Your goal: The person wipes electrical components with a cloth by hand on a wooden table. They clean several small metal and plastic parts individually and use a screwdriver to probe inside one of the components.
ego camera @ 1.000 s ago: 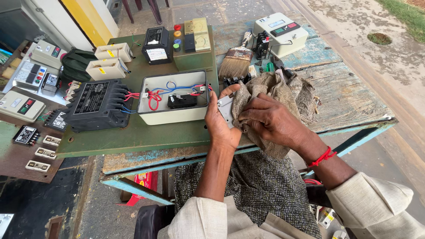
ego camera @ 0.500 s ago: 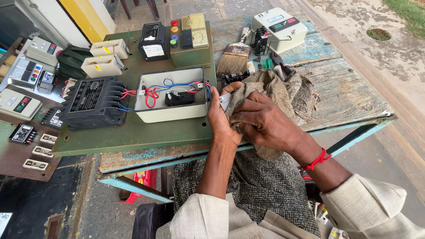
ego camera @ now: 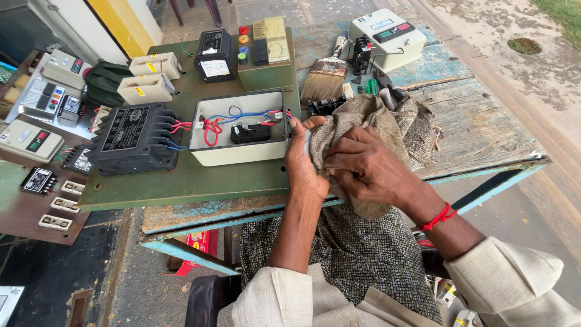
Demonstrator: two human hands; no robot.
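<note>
Fingers of the right hand are pinching a rumpled brown cloth against a small pale part that the left hand is cupping.

Both hands are working at the near edge of the desk, just beside an open cream box with red and blue wires looping inside. Coarse and loosely woven, the cloth is bunching over weathered, paint-flaked wood; the part is mostly hidden. A ribbed black block is sitting left of the box, and a worn brush is lying behind.
</note>
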